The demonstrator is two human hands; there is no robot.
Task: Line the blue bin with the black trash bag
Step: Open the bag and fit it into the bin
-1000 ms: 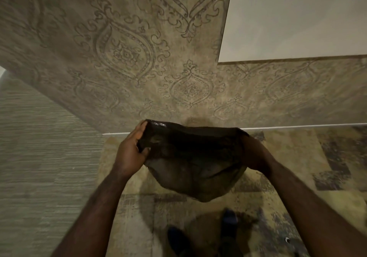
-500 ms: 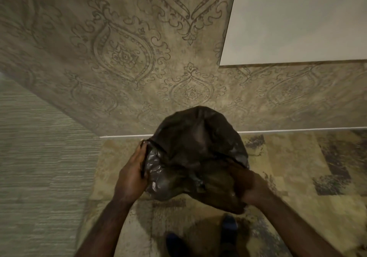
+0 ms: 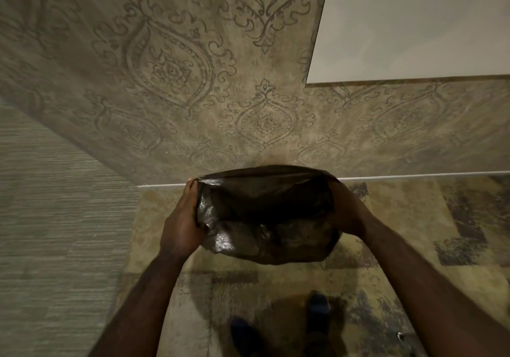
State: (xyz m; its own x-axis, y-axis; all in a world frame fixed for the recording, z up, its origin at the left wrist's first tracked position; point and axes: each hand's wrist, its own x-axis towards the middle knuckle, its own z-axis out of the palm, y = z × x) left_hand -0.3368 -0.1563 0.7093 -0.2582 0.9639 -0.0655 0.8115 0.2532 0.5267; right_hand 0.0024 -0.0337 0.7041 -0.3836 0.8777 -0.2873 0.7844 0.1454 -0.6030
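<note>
The black trash bag hangs in the air above the patterned carpet, in front of the damask wallpaper. The left hand pinches the bag's left rim, and the right hand grips its right rim, stretching the mouth wide. Below the bag, two dark shoes stand on the carpet.

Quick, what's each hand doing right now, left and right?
Left hand: closed on the left edge of the black trash bag.
Right hand: closed on the bag's right edge.
</note>
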